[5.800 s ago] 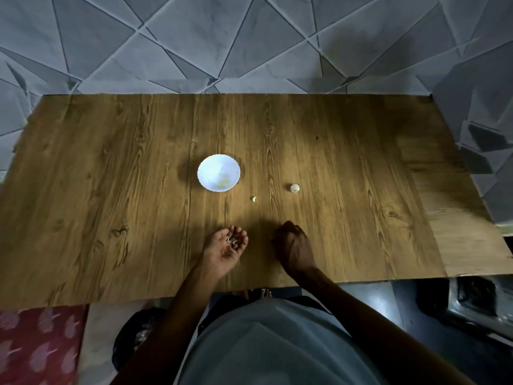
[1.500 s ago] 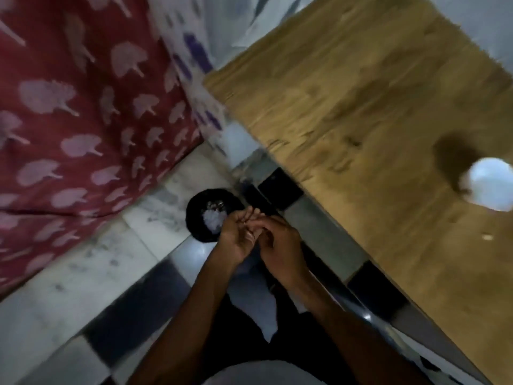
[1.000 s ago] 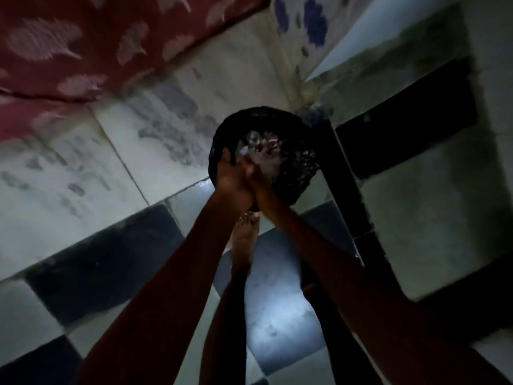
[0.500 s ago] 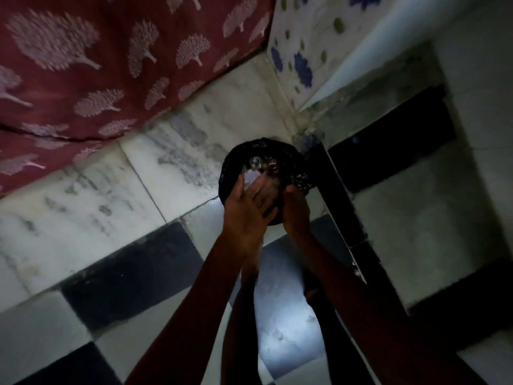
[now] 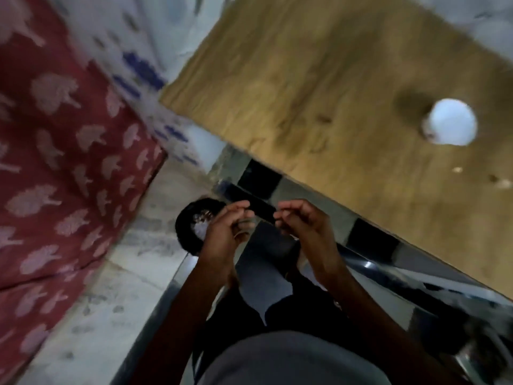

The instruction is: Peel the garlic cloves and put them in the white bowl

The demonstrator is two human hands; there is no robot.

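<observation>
The white bowl (image 5: 433,134) stands on the wooden table (image 5: 319,93) at the upper right, blurred. Right of and below it lie a small pale garlic piece (image 5: 457,170) and, near the frame edge, another garlic clove (image 5: 503,184). My left hand (image 5: 227,232) and my right hand (image 5: 302,226) hover apart below the table's near edge, over the floor. Their fingers are loosely curled and I see nothing in either one. My left hand is just right of a black bin (image 5: 188,232) with pale peel in it.
A red patterned cloth (image 5: 61,162) fills the left side. Black and white floor tiles (image 5: 116,287) lie under my hands. My legs and grey shirt (image 5: 291,357) take up the bottom of the view.
My hands were together over the black bin; they have lifted away and parted. The view has swung up and right, so the table and bowl are back in sight.
</observation>
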